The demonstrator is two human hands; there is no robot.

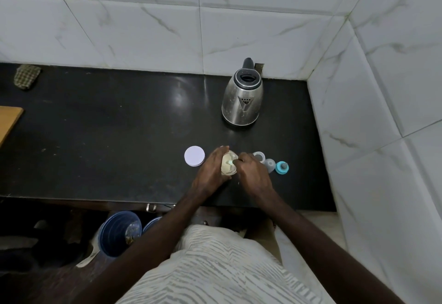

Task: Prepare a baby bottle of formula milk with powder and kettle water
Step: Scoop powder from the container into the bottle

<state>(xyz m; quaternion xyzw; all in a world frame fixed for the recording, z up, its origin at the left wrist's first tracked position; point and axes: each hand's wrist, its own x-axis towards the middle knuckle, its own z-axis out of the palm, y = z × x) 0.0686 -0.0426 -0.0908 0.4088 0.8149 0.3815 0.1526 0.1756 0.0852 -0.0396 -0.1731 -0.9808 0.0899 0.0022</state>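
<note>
Head view: left hand point(210, 168) grips the formula tin point(226, 171) by its wall, probably light and tippy; right hand point(252, 173) pinches the stiff little scoop point(231, 162)

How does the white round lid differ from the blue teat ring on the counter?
The flat white round lid is wider and plain; the small blue ring carries a grey teat. The lid lies left of the cream powder tin, the ring to its right. Both rest on the black counter.
</note>
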